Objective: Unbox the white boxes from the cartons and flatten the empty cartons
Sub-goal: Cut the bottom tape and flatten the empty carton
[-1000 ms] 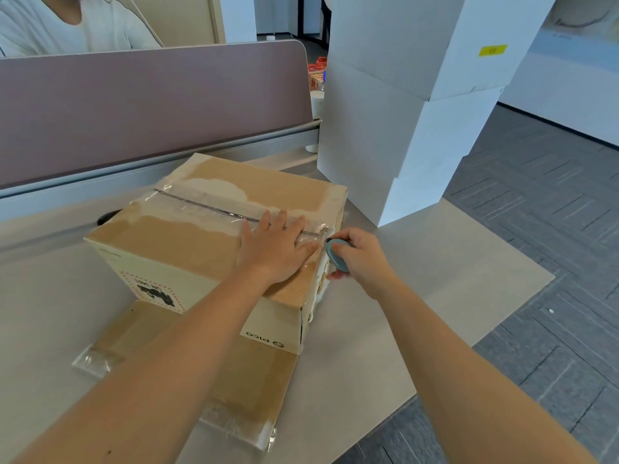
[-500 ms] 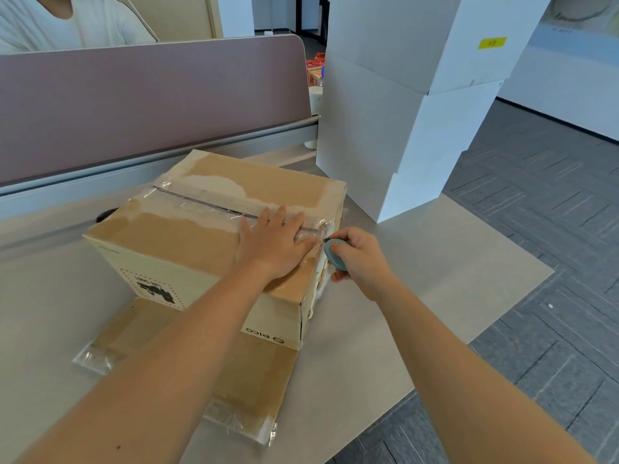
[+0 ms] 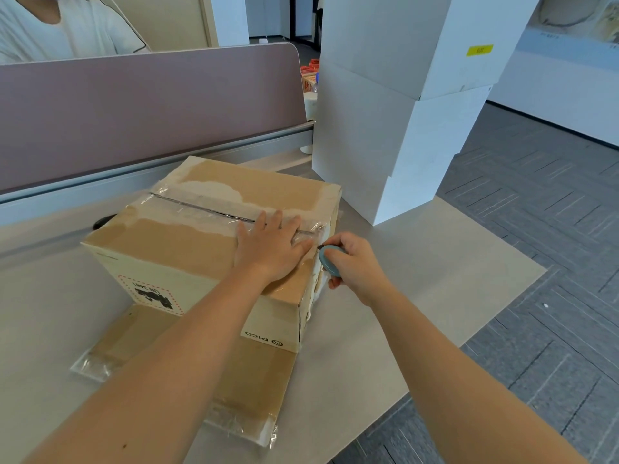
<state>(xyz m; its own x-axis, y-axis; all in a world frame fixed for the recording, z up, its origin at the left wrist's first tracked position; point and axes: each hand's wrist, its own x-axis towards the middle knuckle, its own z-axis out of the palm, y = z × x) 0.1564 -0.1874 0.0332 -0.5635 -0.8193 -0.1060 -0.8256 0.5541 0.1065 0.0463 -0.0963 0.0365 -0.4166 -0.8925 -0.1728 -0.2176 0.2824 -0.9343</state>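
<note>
So this is the tape-cutting step, no question. The sealed carton [image 3: 214,249] sits in the middle of the frame on the tabletop [image 3: 418,296], top flaps closed and covered in clear tape with a seam running from the centre left toward the right edge. The left hand [image 3: 271,249] is flat on top of it near the right end of that seam, fingers straight, just pressing the lid down to keep it from sliding. No grip there, it's an open palm.

The right hand [image 3: 355,262] sits just off the carton's right edge, fingers curled tight around a small blue-grey cutter [image 3: 330,262], and a dark tip pokes out right at the corner where the tape wraps over the side. Can't tell if the blade is actually in the tape or only touching it.

Under the carton, toward the lower middle of the frame, there's an already flattened carton [image 3: 234,380], so at least one looks done. Three white boxes [image 3: 395,128] are stacked at the upper right, well apart from the hands.

My guess for what's next: draw the blade along the seam toward the centre left, which means the left hand has to get out of the line of the cut, since those fingertips lie right across the seam. Shallow cut too, I'd say, as the white box inside probably sits just under the flaps.
</note>
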